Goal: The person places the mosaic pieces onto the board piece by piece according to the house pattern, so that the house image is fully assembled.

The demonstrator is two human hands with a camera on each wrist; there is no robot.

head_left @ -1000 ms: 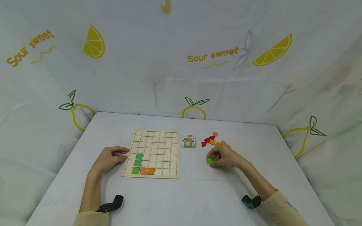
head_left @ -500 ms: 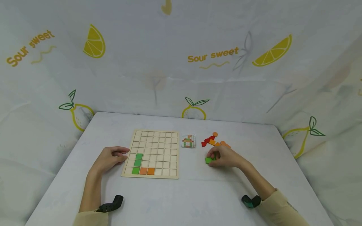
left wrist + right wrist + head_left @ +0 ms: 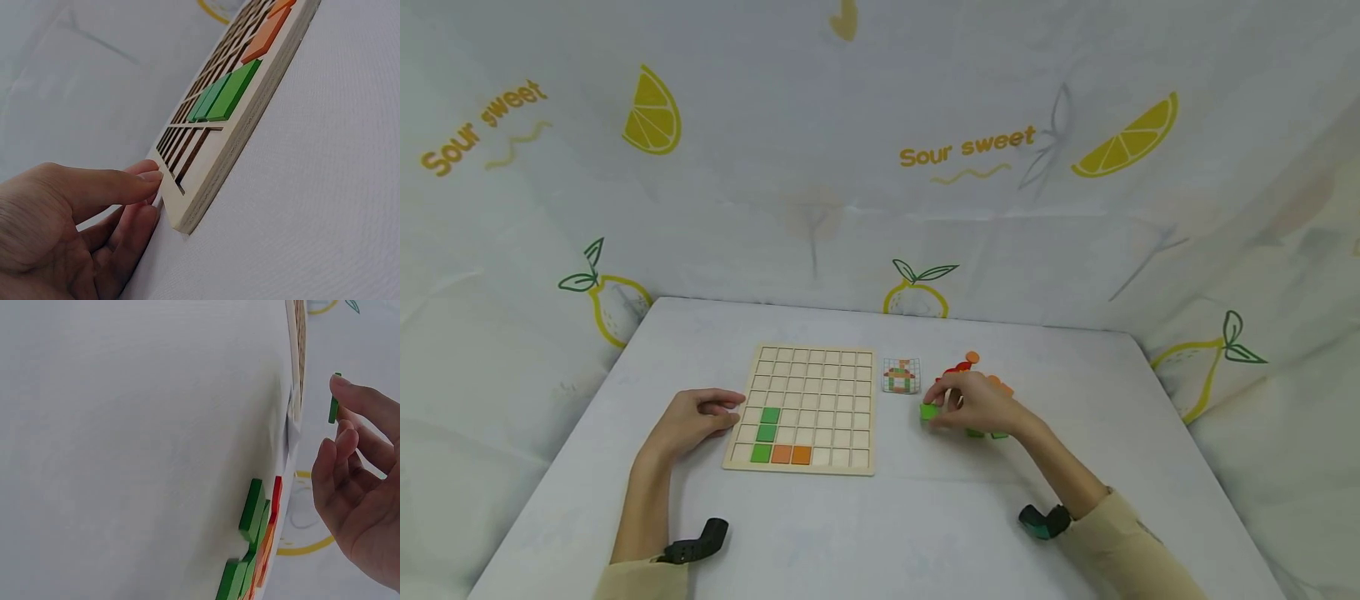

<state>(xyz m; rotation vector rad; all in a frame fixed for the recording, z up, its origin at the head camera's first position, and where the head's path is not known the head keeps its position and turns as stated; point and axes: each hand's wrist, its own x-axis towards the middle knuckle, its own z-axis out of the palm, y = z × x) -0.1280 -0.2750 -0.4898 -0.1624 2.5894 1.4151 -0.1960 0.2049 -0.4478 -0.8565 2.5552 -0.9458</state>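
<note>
My right hand pinches a green square tile by its edges between thumb and fingertips, lifted off the table in the right wrist view. Several more green tiles lie beneath and behind that hand. At the left, my left hand touches the side edge of the wooden grid board with its thumb and fingertips, the fingers relaxed. Three green tiles form a column in the board's lower left. Two orange tiles continue its bottom row to the right.
A small picture card with a coloured grid pattern lies just right of the board. Beyond my right hand are loose orange pieces and red pieces, partly hidden by it. A printed white cloth hangs behind the table.
My right hand has lifted a green tile from the pile and moved left and slightly away from me, uncovering other green tiles. My left hand and the board stay put.
</note>
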